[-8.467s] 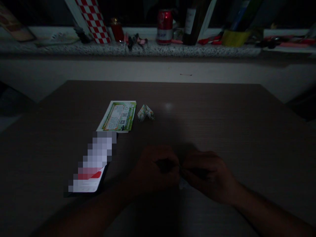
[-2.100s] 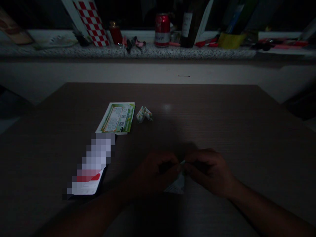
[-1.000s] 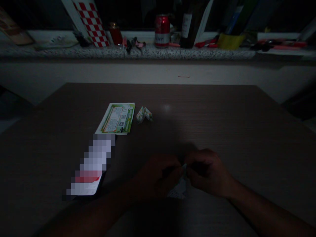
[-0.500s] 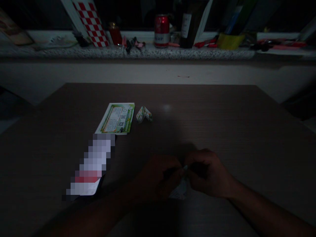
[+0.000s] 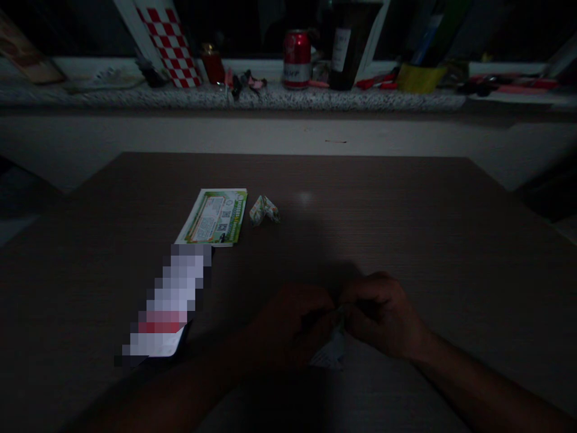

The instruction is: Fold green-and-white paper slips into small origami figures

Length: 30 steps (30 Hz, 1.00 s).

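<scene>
Low over the near part of the table, my left hand and my right hand meet with their fingertips close together. Both pinch a piece of printed paper, whose pale lower part shows beneath the fingers. Its upper edge is mostly hidden by the fingertips, and dim light blurs the detail. Farther back stands a small folded paper piece, bent into a V with a green and white print. Left of it lies a stack of green printed sheets.
A phone with a lit, pixelated screen lies on the table left of my hands. Along the stone windowsill stand a red can, a dark container, a checkered red-and-white tube and red-handled tools.
My fingers have shifted slightly at the paper's upper edge, and a bit more of the paper shows below them. The folded piece, sheets and phone stay where they were.
</scene>
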{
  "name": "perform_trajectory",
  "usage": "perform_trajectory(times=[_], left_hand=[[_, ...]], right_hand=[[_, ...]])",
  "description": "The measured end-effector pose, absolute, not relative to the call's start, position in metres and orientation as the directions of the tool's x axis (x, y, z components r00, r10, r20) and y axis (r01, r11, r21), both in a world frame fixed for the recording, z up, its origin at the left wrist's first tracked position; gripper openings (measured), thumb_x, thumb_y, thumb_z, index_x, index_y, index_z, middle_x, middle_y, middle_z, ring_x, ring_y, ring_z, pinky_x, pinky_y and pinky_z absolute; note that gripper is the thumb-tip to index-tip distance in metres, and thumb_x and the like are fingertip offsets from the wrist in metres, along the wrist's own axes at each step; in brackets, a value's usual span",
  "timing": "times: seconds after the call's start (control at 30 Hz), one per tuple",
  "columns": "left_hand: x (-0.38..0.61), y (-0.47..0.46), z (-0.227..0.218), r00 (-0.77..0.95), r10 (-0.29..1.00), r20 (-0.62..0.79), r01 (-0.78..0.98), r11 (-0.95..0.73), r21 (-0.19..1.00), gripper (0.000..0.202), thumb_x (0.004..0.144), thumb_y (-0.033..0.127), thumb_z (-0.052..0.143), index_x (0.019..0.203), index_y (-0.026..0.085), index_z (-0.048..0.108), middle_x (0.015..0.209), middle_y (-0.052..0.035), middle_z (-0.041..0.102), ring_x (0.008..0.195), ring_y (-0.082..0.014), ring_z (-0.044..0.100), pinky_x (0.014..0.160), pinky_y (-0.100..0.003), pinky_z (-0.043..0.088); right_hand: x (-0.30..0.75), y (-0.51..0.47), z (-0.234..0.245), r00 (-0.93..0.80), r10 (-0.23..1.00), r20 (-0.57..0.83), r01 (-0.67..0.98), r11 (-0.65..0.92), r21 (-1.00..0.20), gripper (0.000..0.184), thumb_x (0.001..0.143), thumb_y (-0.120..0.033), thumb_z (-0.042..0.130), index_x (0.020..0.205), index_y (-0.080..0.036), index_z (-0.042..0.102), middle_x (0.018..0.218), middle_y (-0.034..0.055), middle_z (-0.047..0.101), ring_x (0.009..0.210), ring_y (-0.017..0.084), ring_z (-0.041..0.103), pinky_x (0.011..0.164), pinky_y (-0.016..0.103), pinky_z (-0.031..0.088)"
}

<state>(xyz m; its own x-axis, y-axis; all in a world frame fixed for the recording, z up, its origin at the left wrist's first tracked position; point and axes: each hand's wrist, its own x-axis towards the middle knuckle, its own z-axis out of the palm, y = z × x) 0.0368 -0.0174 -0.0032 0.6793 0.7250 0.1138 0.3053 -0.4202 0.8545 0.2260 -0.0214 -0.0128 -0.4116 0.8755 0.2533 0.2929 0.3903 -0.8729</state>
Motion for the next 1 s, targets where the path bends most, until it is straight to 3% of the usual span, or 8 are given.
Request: perform_trajectory(times=[0.1,0.3,0.57,0.73,1.0], left_hand=[[0.037,-0.017,-0.002,0.645,0.752,0.135,0.324,-0.429,0.843,0.026,0.09,0.022,0.048,0.065,0.015,0.049,0.06,0.0044,0.044,0.053,-0.0071,0.041,0.052,-0.019,0.028],[0.037,-0.015,-0.003,0.621,0.766,0.165,0.314,-0.436,0.843,0.023,0.089,0.019,0.048,0.066,0.015,0.051,0.062,0.0039,0.046,0.054,-0.0071,0.043,0.053,-0.019,0.03],[0.037,-0.015,-0.003,0.723,0.678,0.128,0.297,-0.474,0.829,0.022,0.089,0.02,0.047,0.067,0.016,0.045,0.062,0.0042,0.044,0.054,-0.008,0.041,0.052,-0.02,0.029],[0.039,-0.017,-0.001,0.717,0.682,0.147,0.305,-0.496,0.813,0.021,0.086,0.017,0.048,0.066,0.016,0.044,0.062,0.004,0.044,0.054,-0.0081,0.04,0.052,-0.021,0.028],[0.039,-0.016,-0.003,0.635,0.747,0.197,0.312,-0.481,0.819,0.024,0.09,0.021,0.047,0.066,0.016,0.047,0.062,0.004,0.043,0.054,-0.008,0.04,0.053,-0.021,0.029]], right_hand=[[0.225,-0.024,-0.017,-0.379,0.913,0.153,0.246,0.259,-0.934,0.007,0.065,-0.01,0.053,0.061,-0.015,0.055,0.052,-0.0046,0.044,0.047,0.007,0.037,0.043,0.018,0.03],[0.222,-0.027,-0.021,-0.344,0.939,-0.004,0.154,0.052,-0.987,0.011,0.062,-0.012,0.056,0.061,-0.018,0.047,0.056,-0.0053,0.042,0.051,0.008,0.036,0.045,0.02,0.03],[0.222,-0.025,-0.011,-0.386,0.917,0.096,0.22,0.192,-0.956,0.019,0.06,-0.012,0.05,0.049,-0.019,0.036,0.046,-0.008,0.031,0.043,0.004,0.026,0.039,0.017,0.019],[0.222,-0.025,-0.012,-0.386,0.912,0.141,0.227,0.243,-0.943,0.016,0.061,-0.011,0.047,0.049,-0.018,0.04,0.045,-0.0075,0.032,0.041,0.004,0.027,0.038,0.017,0.019],[0.221,-0.027,-0.017,-0.351,0.934,0.07,0.173,0.139,-0.975,0.017,0.06,-0.007,0.056,0.06,-0.019,0.044,0.056,-0.0063,0.041,0.051,0.007,0.035,0.044,0.019,0.026]])
